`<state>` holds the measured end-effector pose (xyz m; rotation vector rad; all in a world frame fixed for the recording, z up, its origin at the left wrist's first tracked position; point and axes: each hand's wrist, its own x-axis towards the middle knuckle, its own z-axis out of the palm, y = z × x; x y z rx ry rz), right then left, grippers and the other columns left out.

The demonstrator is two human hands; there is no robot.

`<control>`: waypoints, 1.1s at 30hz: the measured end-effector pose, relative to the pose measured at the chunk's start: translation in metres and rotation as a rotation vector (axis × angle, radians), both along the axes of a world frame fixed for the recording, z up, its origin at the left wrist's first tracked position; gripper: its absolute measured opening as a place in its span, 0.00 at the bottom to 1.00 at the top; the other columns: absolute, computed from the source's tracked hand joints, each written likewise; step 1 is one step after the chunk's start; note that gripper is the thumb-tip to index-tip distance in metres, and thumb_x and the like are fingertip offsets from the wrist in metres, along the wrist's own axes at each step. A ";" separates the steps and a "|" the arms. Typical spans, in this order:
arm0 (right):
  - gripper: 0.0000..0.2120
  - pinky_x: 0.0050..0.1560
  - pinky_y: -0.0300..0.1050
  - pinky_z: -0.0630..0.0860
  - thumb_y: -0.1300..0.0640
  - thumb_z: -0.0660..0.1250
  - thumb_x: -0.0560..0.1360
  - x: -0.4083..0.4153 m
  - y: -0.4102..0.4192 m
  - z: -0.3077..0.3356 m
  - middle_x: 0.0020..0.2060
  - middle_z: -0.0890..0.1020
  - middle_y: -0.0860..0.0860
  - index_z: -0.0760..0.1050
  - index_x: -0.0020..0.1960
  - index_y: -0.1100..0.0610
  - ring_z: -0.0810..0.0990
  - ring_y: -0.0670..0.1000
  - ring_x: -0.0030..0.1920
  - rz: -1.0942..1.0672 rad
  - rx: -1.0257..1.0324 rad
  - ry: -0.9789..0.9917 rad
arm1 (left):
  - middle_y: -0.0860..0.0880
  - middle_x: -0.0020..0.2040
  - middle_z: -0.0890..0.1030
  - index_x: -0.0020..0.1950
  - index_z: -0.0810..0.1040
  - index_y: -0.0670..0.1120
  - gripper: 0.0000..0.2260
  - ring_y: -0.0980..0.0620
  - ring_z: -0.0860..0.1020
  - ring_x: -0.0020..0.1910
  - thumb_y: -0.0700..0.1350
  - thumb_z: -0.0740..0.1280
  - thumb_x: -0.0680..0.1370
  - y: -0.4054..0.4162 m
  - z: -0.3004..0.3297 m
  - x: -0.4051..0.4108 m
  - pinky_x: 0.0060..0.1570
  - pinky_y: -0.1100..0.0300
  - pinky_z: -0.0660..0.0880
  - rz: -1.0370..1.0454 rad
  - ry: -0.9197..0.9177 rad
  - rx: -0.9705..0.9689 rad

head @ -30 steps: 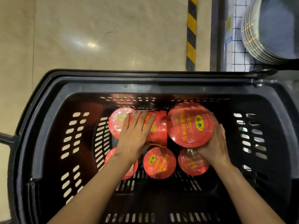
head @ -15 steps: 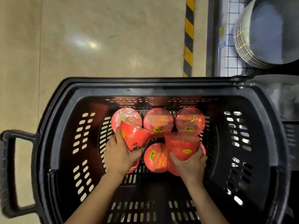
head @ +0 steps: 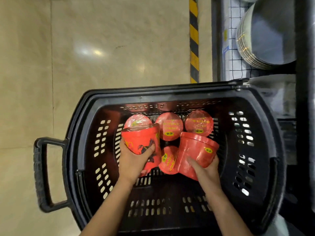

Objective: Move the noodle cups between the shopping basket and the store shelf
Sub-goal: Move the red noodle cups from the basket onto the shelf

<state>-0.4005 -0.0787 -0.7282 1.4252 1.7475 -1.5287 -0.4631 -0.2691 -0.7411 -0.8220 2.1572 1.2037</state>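
Observation:
A black shopping basket (head: 80,126) stands on the floor below me, holding several red noodle cups. My left hand (head: 134,160) grips one red cup (head: 141,140) by its side, lifted and tilted above the basket floor. My right hand (head: 204,169) grips a second red cup (head: 197,150), also raised and tilted. Three cups stand upright along the far wall: one at left (head: 138,120), one in the middle (head: 169,125), one at right (head: 199,122). Another cup (head: 167,160) stands between my hands, partly hidden.
The basket's handle (head: 40,174) sticks out to the left. A store shelf (head: 303,82) rises at the right, with a stack of metal plates (head: 265,33) against a wire grid. A yellow-black striped strip (head: 194,40) runs along the tiled floor.
Both hands have lifted their cups higher out of the basket. The view has pulled back and up, so the basket looks smaller and lower.

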 end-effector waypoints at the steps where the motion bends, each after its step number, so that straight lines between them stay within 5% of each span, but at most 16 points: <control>1: 0.43 0.58 0.44 0.67 0.53 0.75 0.67 -0.001 0.000 0.018 0.61 0.73 0.48 0.53 0.74 0.50 0.73 0.47 0.55 -0.025 -0.023 0.022 | 0.50 0.59 0.74 0.71 0.58 0.48 0.43 0.53 0.74 0.54 0.53 0.78 0.63 0.002 0.018 -0.002 0.45 0.67 0.72 0.050 0.002 0.045; 4: 0.48 0.58 0.44 0.68 0.49 0.78 0.63 -0.005 -0.002 0.076 0.62 0.74 0.49 0.54 0.75 0.50 0.74 0.50 0.59 -0.099 -0.047 0.089 | 0.52 0.55 0.76 0.70 0.60 0.46 0.46 0.53 0.77 0.53 0.58 0.78 0.60 0.005 0.077 -0.006 0.53 0.59 0.73 0.171 0.043 0.156; 8: 0.39 0.49 0.42 0.71 0.54 0.76 0.66 -0.011 -0.001 0.165 0.59 0.76 0.51 0.61 0.72 0.52 0.77 0.50 0.55 -0.217 -0.068 0.204 | 0.51 0.54 0.78 0.68 0.62 0.46 0.49 0.54 0.78 0.51 0.62 0.78 0.54 0.012 0.176 -0.014 0.53 0.55 0.75 0.276 0.114 0.312; 10: 0.41 0.53 0.45 0.73 0.48 0.78 0.59 -0.012 -0.002 0.212 0.57 0.78 0.49 0.65 0.68 0.51 0.78 0.50 0.54 -0.253 -0.076 0.254 | 0.52 0.53 0.79 0.66 0.66 0.46 0.47 0.55 0.78 0.50 0.63 0.77 0.53 0.013 0.224 -0.014 0.49 0.57 0.75 0.305 0.157 0.355; 14: 0.42 0.63 0.56 0.72 0.44 0.79 0.49 -0.012 0.000 0.295 0.54 0.81 0.49 0.69 0.61 0.47 0.79 0.52 0.54 -0.311 -0.102 0.389 | 0.47 0.56 0.80 0.63 0.69 0.49 0.45 0.47 0.79 0.55 0.68 0.74 0.52 0.016 0.316 -0.014 0.59 0.43 0.73 0.347 0.237 0.470; 18: 0.45 0.62 0.62 0.72 0.37 0.78 0.52 0.006 0.002 0.395 0.56 0.82 0.51 0.69 0.66 0.47 0.81 0.55 0.56 -0.231 -0.165 0.536 | 0.49 0.48 0.81 0.60 0.72 0.48 0.28 0.53 0.81 0.45 0.58 0.74 0.64 0.019 0.422 -0.003 0.44 0.57 0.77 0.261 0.345 0.654; 21: 0.42 0.61 0.58 0.73 0.41 0.77 0.56 0.021 0.001 0.459 0.56 0.82 0.49 0.67 0.67 0.46 0.80 0.53 0.57 -0.247 -0.163 0.652 | 0.47 0.49 0.81 0.61 0.71 0.46 0.27 0.52 0.82 0.45 0.54 0.72 0.66 0.020 0.483 0.002 0.37 0.62 0.77 0.200 0.406 0.757; 25: 0.47 0.48 0.48 0.77 0.45 0.80 0.48 0.049 -0.007 0.528 0.52 0.83 0.50 0.69 0.65 0.49 0.82 0.51 0.52 -0.339 -0.121 0.798 | 0.46 0.50 0.82 0.59 0.73 0.48 0.29 0.45 0.80 0.51 0.56 0.76 0.62 0.018 0.546 0.010 0.52 0.47 0.76 0.126 0.446 0.870; 27: 0.42 0.43 0.44 0.79 0.55 0.79 0.52 0.064 -0.016 0.556 0.50 0.83 0.51 0.69 0.65 0.51 0.83 0.51 0.48 -0.411 -0.104 0.871 | 0.49 0.40 0.84 0.55 0.74 0.47 0.20 0.50 0.82 0.42 0.53 0.71 0.68 0.021 0.572 0.014 0.43 0.54 0.79 0.072 0.480 0.901; 29: 0.45 0.36 0.39 0.80 0.56 0.81 0.48 0.081 -0.028 0.579 0.48 0.83 0.51 0.70 0.63 0.51 0.83 0.48 0.43 -0.498 -0.072 0.950 | 0.53 0.25 0.79 0.47 0.71 0.48 0.03 0.60 0.78 0.26 0.46 0.60 0.77 0.024 0.591 0.014 0.24 0.69 0.73 0.035 0.528 0.929; 33: 0.45 0.39 0.43 0.80 0.52 0.81 0.48 0.122 -0.056 0.605 0.49 0.84 0.54 0.71 0.63 0.54 0.83 0.53 0.48 -0.703 0.016 1.069 | 0.50 0.22 0.75 0.39 0.66 0.50 0.11 0.61 0.71 0.15 0.40 0.53 0.81 0.030 0.627 0.022 0.12 0.70 0.61 -0.147 0.513 0.937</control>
